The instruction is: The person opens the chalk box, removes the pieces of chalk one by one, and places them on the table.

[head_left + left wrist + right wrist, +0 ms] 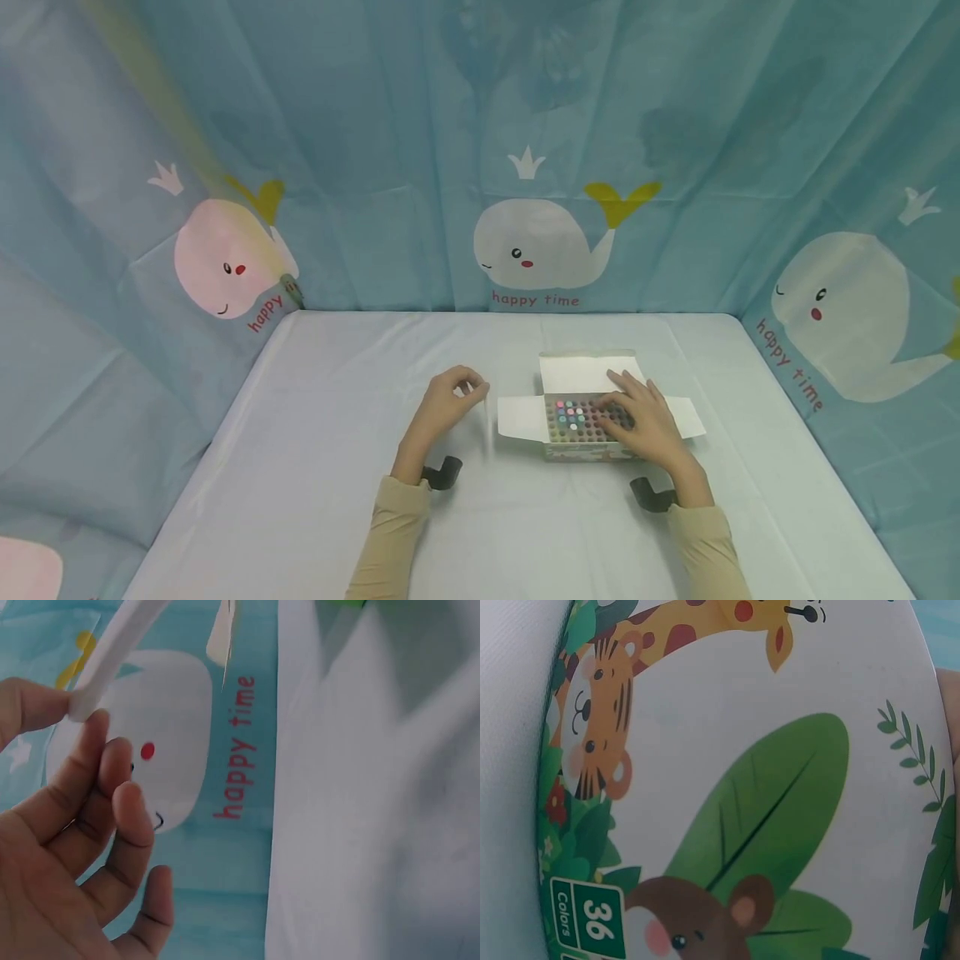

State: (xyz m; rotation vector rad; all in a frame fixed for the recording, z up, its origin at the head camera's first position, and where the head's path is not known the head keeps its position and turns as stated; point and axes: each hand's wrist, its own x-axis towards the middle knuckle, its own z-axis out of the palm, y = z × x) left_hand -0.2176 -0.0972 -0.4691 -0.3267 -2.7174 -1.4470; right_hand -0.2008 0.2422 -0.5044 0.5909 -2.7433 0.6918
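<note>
My left hand pinches one end of a slim white marker between thumb and forefinger, left of the box; the other fingers are loosely bent. In the head view the marker is a blurred pale streak. An opened cardboard box stands on the table, packed with rows of markers whose ends show, several pink, blue and white, the others dark or dull. My right hand reaches over the right part of the box, thumb and forefinger apart above the marker ends, other fingers stretched towards the raised lid. Whether its fingertips touch markers is unclear.
White flaps fold out at both sides of the box, and its lid stands up behind. A white cloth covers the table. Blue whale-print curtains hang behind and at both sides. The box's printed side reads 36 Colors.
</note>
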